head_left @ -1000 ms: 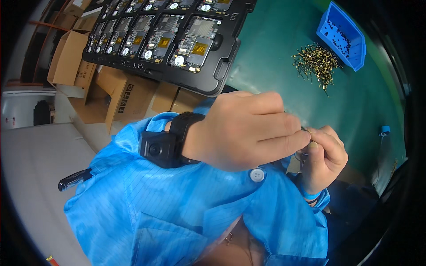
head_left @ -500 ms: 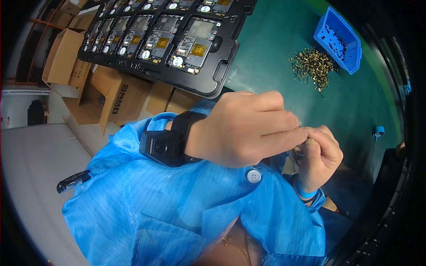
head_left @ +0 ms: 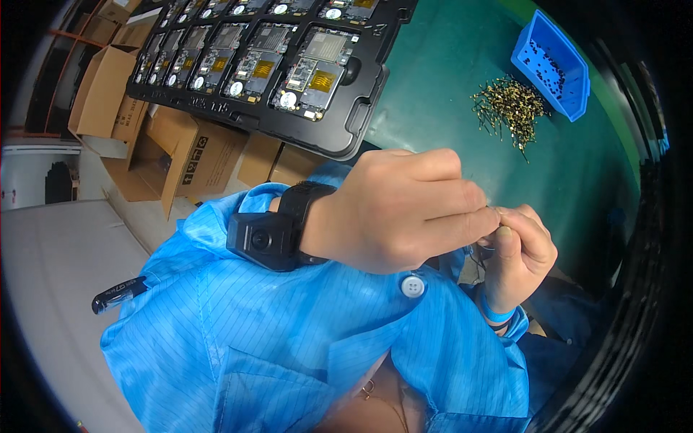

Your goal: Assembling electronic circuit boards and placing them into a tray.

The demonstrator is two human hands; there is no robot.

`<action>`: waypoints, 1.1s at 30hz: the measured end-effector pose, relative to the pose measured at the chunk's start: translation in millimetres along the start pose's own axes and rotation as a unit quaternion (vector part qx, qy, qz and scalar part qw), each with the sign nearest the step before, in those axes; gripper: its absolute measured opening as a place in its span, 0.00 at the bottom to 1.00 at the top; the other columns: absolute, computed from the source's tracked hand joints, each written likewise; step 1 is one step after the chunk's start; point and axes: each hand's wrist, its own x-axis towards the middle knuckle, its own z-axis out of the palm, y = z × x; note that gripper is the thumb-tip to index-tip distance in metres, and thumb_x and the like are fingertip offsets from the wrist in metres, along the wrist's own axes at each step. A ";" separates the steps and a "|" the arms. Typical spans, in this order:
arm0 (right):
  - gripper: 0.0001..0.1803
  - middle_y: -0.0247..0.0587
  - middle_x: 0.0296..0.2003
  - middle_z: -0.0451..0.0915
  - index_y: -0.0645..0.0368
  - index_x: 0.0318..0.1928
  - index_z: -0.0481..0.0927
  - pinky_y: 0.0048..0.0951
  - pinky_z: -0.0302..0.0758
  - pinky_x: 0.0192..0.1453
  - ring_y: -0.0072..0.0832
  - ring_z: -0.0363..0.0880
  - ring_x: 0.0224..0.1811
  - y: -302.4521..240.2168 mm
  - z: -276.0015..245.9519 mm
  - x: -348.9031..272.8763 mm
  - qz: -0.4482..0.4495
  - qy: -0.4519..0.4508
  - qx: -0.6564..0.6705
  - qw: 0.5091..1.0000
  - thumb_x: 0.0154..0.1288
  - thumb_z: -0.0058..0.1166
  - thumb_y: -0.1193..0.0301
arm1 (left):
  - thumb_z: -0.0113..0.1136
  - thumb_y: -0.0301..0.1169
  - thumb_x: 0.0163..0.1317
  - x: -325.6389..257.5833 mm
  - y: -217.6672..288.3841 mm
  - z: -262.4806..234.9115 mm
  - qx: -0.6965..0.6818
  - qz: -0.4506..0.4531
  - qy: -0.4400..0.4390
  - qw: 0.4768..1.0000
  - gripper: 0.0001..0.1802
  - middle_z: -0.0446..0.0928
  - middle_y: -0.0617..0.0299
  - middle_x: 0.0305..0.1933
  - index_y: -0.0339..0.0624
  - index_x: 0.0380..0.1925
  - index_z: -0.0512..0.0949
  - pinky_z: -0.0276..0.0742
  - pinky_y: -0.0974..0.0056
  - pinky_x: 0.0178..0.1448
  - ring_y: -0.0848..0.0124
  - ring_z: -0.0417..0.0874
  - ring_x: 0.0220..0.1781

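My left hand (head_left: 411, 209), with a black camera-like device (head_left: 263, 238) strapped at its wrist, reaches across in front of my chest. Its fingers are closed in a pinch, and the tips meet those of my right hand (head_left: 518, 258). That hand is also pinched, with a blue band (head_left: 498, 312) round its wrist. Whatever lies between the fingertips is too small and covered to make out. Beyond them, a pile of small gold-and-black parts with thin leads (head_left: 511, 108) lies on the green table mat (head_left: 433, 94). Beside it, a tilted blue bin (head_left: 577, 94) holds several small dark pieces.
A black tray (head_left: 346, 144) of circuit boards (head_left: 312, 72) in separate pockets extends across the far left of the table. Open cardboard boxes (head_left: 195, 162) stand below it at the left. Dark, blurred material (head_left: 621, 325) fills the right edge.
Both hands keep almost the same pinched pose. At the right edge, a dark shape has shifted and now obscures the small blue fitting with a cord that showed there before.
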 end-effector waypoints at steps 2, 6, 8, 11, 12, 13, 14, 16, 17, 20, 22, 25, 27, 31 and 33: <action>0.07 0.42 0.23 0.76 0.69 0.34 0.79 0.17 0.69 0.24 0.22 0.75 0.21 0.0 -0.5 0.5 0.002 0.001 -0.001 1.000 0.53 0.55 0.80 | 0.60 0.24 0.31 0.8 0.2 0.1 -0.003 -0.003 -0.006 1.000 0.18 0.77 0.69 0.26 0.44 0.29 0.80 0.63 0.75 0.18 0.75 0.67 0.18; 0.07 0.42 0.23 0.76 0.69 0.34 0.79 0.17 0.69 0.25 0.22 0.75 0.21 -0.5 1.0 -0.5 0.001 0.000 0.000 1.000 0.53 0.55 0.80 | 0.59 0.23 0.31 -0.2 0.3 -0.9 -0.006 0.000 0.001 1.000 0.18 0.77 0.69 0.26 0.44 0.30 0.80 0.62 0.75 0.18 0.75 0.67 0.18; 0.07 0.42 0.23 0.76 0.69 0.34 0.79 0.17 0.70 0.25 0.22 0.75 0.21 -1.2 1.0 0.6 0.000 -0.001 -0.003 1.000 0.53 0.55 0.79 | 0.59 0.23 0.30 0.0 -0.2 -0.7 -0.004 0.001 0.001 1.000 0.18 0.77 0.69 0.26 0.44 0.30 0.80 0.62 0.75 0.17 0.75 0.67 0.18; 0.07 0.42 0.22 0.76 0.69 0.34 0.79 0.17 0.70 0.25 0.22 0.75 0.22 -0.2 0.8 0.5 -0.002 -0.003 -0.001 1.000 0.54 0.55 0.79 | 0.59 0.23 0.30 -0.2 -0.7 -0.2 -0.005 0.002 0.000 1.000 0.19 0.77 0.69 0.26 0.44 0.29 0.80 0.61 0.75 0.17 0.75 0.67 0.17; 0.07 0.42 0.22 0.76 0.69 0.35 0.79 0.17 0.70 0.26 0.22 0.75 0.22 0.4 0.4 0.3 -0.002 -0.004 0.004 1.000 0.54 0.56 0.78 | 0.59 0.23 0.30 -0.1 -0.4 0.1 -0.005 0.002 0.000 1.000 0.19 0.77 0.69 0.26 0.44 0.29 0.80 0.61 0.75 0.17 0.75 0.67 0.17; 0.07 0.42 0.22 0.76 0.69 0.35 0.79 0.17 0.70 0.26 0.22 0.75 0.22 0.6 0.3 0.1 -0.002 -0.004 0.004 1.000 0.54 0.56 0.78 | 0.58 0.23 0.29 0.0 0.0 0.4 -0.005 0.001 0.002 1.000 0.19 0.77 0.69 0.26 0.44 0.29 0.80 0.61 0.75 0.17 0.75 0.67 0.17; 0.08 0.42 0.22 0.76 0.69 0.35 0.79 0.17 0.70 0.26 0.22 0.75 0.22 0.8 0.2 0.0 -0.003 -0.004 0.005 1.000 0.54 0.56 0.78 | 0.58 0.23 0.29 0.1 0.2 0.8 -0.006 0.001 0.005 1.000 0.19 0.77 0.69 0.26 0.44 0.29 0.80 0.61 0.75 0.17 0.75 0.67 0.17; 0.08 0.42 0.22 0.76 0.69 0.35 0.79 0.18 0.70 0.26 0.22 0.75 0.22 0.7 0.1 0.0 -0.003 -0.004 0.005 1.000 0.54 0.55 0.78 | 0.58 0.23 0.29 -0.1 0.3 1.5 -0.006 0.000 0.007 1.000 0.18 0.77 0.69 0.25 0.44 0.29 0.80 0.62 0.75 0.17 0.75 0.67 0.17; 0.07 0.42 0.22 0.76 0.69 0.35 0.79 0.18 0.70 0.26 0.22 0.75 0.22 0.5 0.0 0.1 0.000 -0.005 0.007 1.000 0.54 0.56 0.78 | 0.58 0.23 0.29 -0.2 0.3 1.8 -0.006 0.000 0.010 1.000 0.18 0.77 0.69 0.25 0.44 0.29 0.80 0.62 0.75 0.17 0.75 0.67 0.17; 0.07 0.42 0.22 0.76 0.68 0.35 0.79 0.18 0.70 0.26 0.22 0.75 0.22 -2.0 -0.1 1.1 0.007 -0.008 0.000 1.000 0.54 0.56 0.79 | 0.58 0.23 0.29 -0.7 -0.1 1.8 -0.005 0.000 0.007 1.000 0.18 0.77 0.68 0.25 0.44 0.29 0.80 0.63 0.75 0.17 0.75 0.68 0.18; 0.07 0.42 0.22 0.76 0.68 0.35 0.79 0.18 0.70 0.26 0.22 0.75 0.22 -2.3 -0.2 0.6 0.012 -0.010 -0.008 1.000 0.53 0.56 0.79 | 0.58 0.23 0.29 -0.7 0.2 1.6 -0.007 -0.001 0.004 1.000 0.18 0.77 0.68 0.25 0.44 0.29 0.80 0.63 0.74 0.17 0.75 0.69 0.18; 0.07 0.41 0.22 0.76 0.68 0.34 0.79 0.18 0.70 0.25 0.22 0.75 0.21 -1.9 0.1 0.1 0.027 -0.003 0.008 1.000 0.53 0.55 0.81 | 0.58 0.23 0.29 -0.7 -1.6 2.0 -0.014 0.000 0.004 1.000 0.18 0.77 0.68 0.26 0.44 0.29 0.80 0.63 0.74 0.17 0.74 0.69 0.18; 0.06 0.41 0.22 0.76 0.67 0.34 0.79 0.18 0.69 0.25 0.22 0.75 0.22 -2.6 1.1 1.3 0.034 0.003 0.004 0.999 0.52 0.55 0.81 | 0.58 0.23 0.29 0.3 -1.8 1.2 -0.018 0.004 0.004 1.000 0.18 0.77 0.68 0.26 0.44 0.29 0.80 0.64 0.74 0.17 0.74 0.69 0.18; 0.08 0.40 0.21 0.76 0.67 0.36 0.79 0.19 0.69 0.26 0.22 0.75 0.22 3.5 2.9 -0.5 0.015 0.012 0.011 1.000 0.52 0.55 0.81 | 0.59 0.22 0.34 4.1 -4.2 -3.2 -0.034 -0.021 -0.042 0.998 0.16 0.77 0.67 0.26 0.44 0.30 0.79 0.66 0.73 0.18 0.73 0.72 0.19; 0.11 0.39 0.25 0.74 0.66 0.39 0.77 0.19 0.69 0.31 0.22 0.73 0.26 5.2 6.4 -3.2 0.046 0.035 0.023 0.998 0.53 0.55 0.80 | 0.60 0.22 0.36 5.9 -6.3 -2.2 -0.050 -0.022 -0.059 0.997 0.15 0.77 0.66 0.26 0.43 0.30 0.79 0.67 0.73 0.19 0.72 0.74 0.20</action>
